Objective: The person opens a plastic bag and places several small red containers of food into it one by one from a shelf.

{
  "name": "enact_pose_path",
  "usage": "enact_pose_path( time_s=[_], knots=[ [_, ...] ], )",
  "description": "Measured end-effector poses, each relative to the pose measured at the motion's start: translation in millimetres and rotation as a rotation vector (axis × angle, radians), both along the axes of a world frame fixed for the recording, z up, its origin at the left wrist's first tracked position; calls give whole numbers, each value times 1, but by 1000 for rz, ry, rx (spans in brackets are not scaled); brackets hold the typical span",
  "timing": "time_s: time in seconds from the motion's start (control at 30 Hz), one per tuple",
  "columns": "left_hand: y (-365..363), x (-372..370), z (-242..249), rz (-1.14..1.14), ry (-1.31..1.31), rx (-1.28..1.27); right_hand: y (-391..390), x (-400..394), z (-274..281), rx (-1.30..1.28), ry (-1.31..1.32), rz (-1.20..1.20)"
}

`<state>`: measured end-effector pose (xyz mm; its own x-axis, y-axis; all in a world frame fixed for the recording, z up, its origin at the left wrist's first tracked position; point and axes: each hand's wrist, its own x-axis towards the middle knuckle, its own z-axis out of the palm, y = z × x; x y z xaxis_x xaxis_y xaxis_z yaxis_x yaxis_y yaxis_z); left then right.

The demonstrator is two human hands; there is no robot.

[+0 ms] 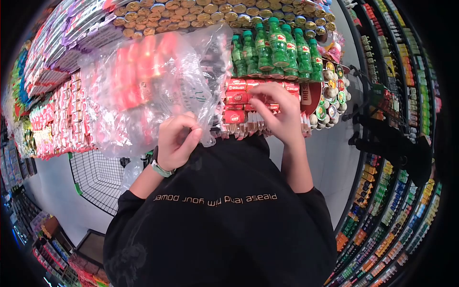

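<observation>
A large clear plastic bag [184, 86] lies at the left, with red packages [136, 71] showing blurred through it. My left hand [178, 143], with a band on its wrist, has its fingers curled closed at the bag's near edge, seemingly gripping the plastic. My right hand [282, 110] hovers over rows of small red packs [235, 98], thumb and index finger apart, holding nothing that I can see. Its palm and some fingertips are hidden. Green-capped bottles [278, 43] stand in a group just beyond the packs.
Rows of gold-lidded cans [186, 12] line the back. Round-lidded tubs [331, 95] are stacked at the right end. A wire shopping cart [95, 177] stands at the left. Across the aisle a person in dark clothes [397, 143] is beside long stocked shelves [382, 229].
</observation>
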<state>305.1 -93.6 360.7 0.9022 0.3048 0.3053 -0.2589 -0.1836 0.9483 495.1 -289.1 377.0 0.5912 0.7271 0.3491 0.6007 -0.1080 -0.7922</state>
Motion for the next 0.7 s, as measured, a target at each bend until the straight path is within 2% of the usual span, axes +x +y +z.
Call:
enact_pose_path(
  time_s=[0.13,0.23,0.33,0.43,0.53,0.63,0.7],
  knots=[
    [0,4,5,-7,2,85,-7,-11,-9,-161,-188,216],
    [0,6,-2,33,-79,101,-6,-19,-10,-175,-241,198],
    [-2,4,5,161,-44,176,-7,-21,-10,-202,-280,196],
    [-2,6,1,305,-179,281,-9,-22,-12,-233,-291,192],
    [3,6,12,313,-174,515,-10,-24,-17,-240,-303,176],
    [3,11,13,209,-161,477,-11,-26,-15,-234,-303,158],
    [3,12,7,164,-128,359,-12,-28,-10,-201,-259,127]
  ],
)
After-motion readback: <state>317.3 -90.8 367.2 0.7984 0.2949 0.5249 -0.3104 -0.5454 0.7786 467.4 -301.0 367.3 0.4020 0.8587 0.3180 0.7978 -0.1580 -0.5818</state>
